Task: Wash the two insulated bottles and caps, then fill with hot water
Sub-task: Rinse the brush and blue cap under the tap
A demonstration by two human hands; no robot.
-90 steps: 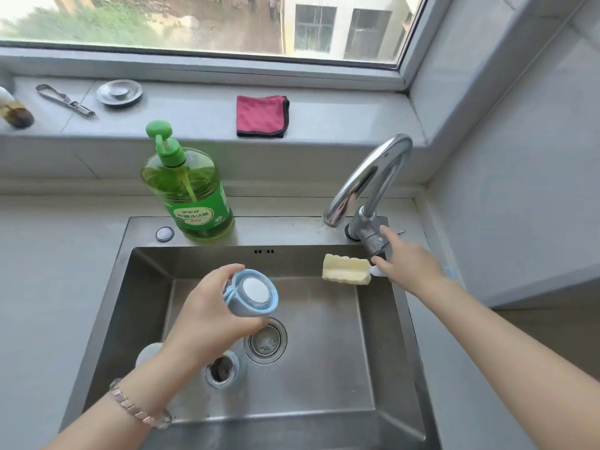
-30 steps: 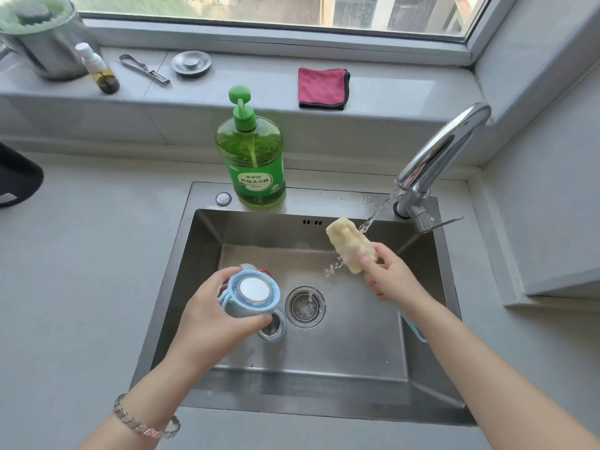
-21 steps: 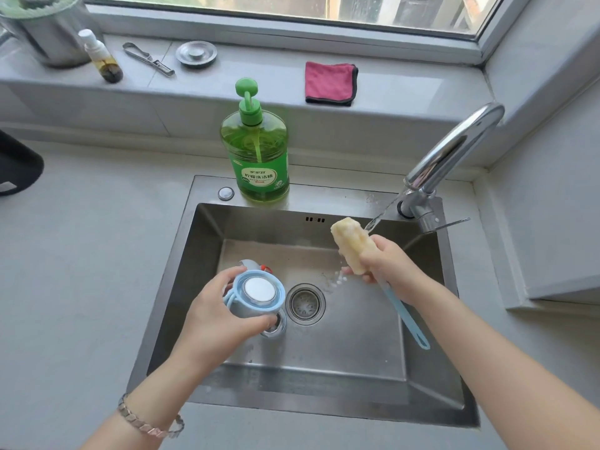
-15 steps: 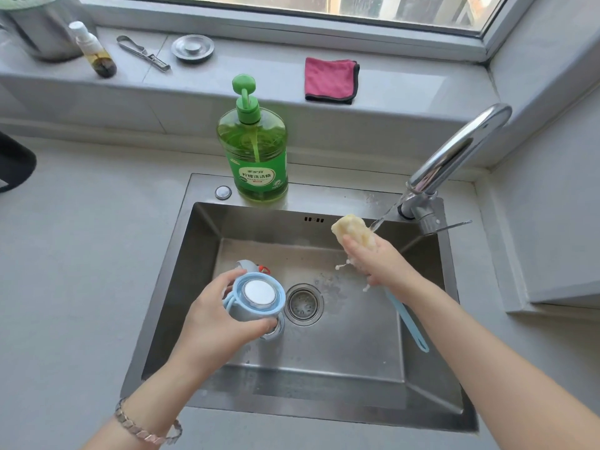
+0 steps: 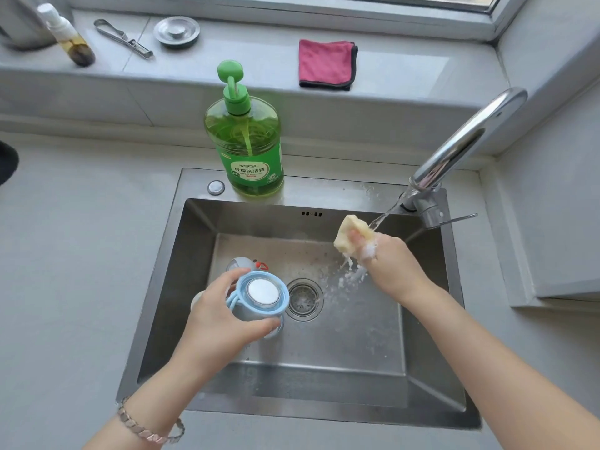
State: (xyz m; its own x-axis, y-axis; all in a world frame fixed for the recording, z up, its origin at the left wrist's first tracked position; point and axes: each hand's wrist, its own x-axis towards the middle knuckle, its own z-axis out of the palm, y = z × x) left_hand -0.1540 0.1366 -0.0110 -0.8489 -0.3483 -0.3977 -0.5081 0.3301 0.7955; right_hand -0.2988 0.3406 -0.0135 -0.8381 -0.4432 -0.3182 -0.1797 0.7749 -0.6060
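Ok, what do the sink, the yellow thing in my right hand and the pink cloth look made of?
Sink: likely stainless steel, brushed; grey satin sheen with blurred reflections. Yellow thing: seemingly soft foam sponge, matte, dented where the right hand squeezes it. Pink cloth: probably microfibre, fuzzy matte pile with a dark stitched edge.

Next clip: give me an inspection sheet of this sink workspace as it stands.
Surface: steel sink set in a grey counter; suds splashed on its floor.
Job's things: blue bottle piece, silver disc up, over the sink; grey piece with a red bit behind it; yellow sponge under the faucet stream.
Clutter: green dish soap on the sink's back rim; pink cloth, metal plug, metal tool, small spray bottle on the ledge.
Hands: left hand grips the blue bottle piece; right hand squeezes the sponge.
Cables: nothing seen.
Surroundings: window frame above the ledge; grey wall at right.
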